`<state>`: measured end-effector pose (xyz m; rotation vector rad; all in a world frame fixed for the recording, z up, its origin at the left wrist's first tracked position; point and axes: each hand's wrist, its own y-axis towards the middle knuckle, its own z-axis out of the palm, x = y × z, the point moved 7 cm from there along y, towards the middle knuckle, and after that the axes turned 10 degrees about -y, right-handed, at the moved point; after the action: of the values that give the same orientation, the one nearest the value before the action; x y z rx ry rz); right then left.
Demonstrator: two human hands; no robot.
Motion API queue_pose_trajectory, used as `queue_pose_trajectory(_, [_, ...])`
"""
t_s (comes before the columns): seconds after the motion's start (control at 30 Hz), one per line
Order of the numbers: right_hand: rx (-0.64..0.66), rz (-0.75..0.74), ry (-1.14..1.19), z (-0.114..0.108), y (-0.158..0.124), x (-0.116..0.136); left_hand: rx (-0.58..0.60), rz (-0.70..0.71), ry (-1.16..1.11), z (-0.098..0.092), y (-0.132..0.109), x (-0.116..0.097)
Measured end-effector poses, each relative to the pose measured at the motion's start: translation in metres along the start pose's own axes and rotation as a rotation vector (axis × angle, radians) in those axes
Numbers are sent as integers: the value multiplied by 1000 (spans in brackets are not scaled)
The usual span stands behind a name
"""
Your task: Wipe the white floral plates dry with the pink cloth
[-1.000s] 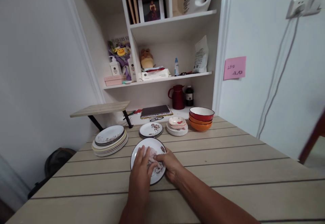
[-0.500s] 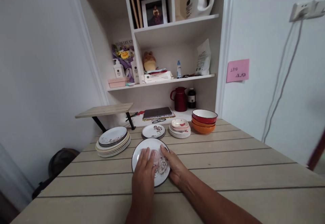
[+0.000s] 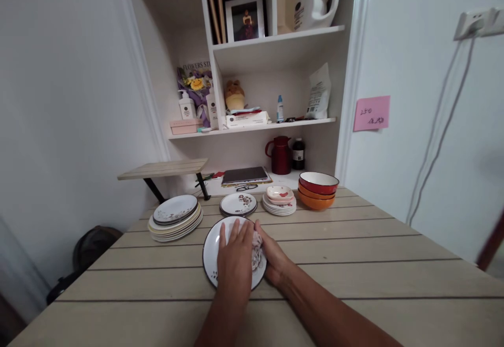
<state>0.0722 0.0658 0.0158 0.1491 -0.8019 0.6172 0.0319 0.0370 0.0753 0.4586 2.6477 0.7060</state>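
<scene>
A white plate (image 3: 211, 247) with a dark rim and a printed flower pattern is in front of me, low over the wooden table. My left hand (image 3: 235, 255) lies flat across the plate's face, fingers stretched and slightly apart, covering part of the pattern. At the plate's right edge, my right hand (image 3: 275, 258) grips the rim with the thumb on top; its other fingers are mostly hidden underneath. Just beyond is a short stack of smaller flowered plates (image 3: 232, 203).
A taller plate stack (image 3: 175, 210) sits left, by a small raised shelf (image 3: 165, 168). Farther right are small plates (image 3: 279, 209) with pink heart-patterned dishes (image 3: 279, 193) on top, then stacked red and orange bowls (image 3: 317, 202). A red jug (image 3: 281, 155) stands behind.
My left hand has slid to the right across the plate, showing more of its left side. My right hand keeps its hold on the rim.
</scene>
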Motion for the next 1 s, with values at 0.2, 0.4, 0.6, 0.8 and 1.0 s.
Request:
queue_pose_trajectory(0.2, [-2, -42, 44, 1, 3, 4, -61, -89, 150, -20, 9, 11])
queue_pose_trajectory(0.4, [-97, -71, 107, -7, 4, 7, -247, -31, 366, -44, -21, 17])
queue_pose_trajectory(0.6, [-77, -68, 99, -4, 6, 6, -342, 275, 418, -15, -70, 19])
queue_pose_trajectory(0.8, [-86, -33, 5, -5, 3, 0, -244, 372, 349, 13, -50, 13])
queue_pose_trajectory(1.0, [-52, -44, 72, -4, 3, 2, -126, 80, 226, -2, 3, 1])
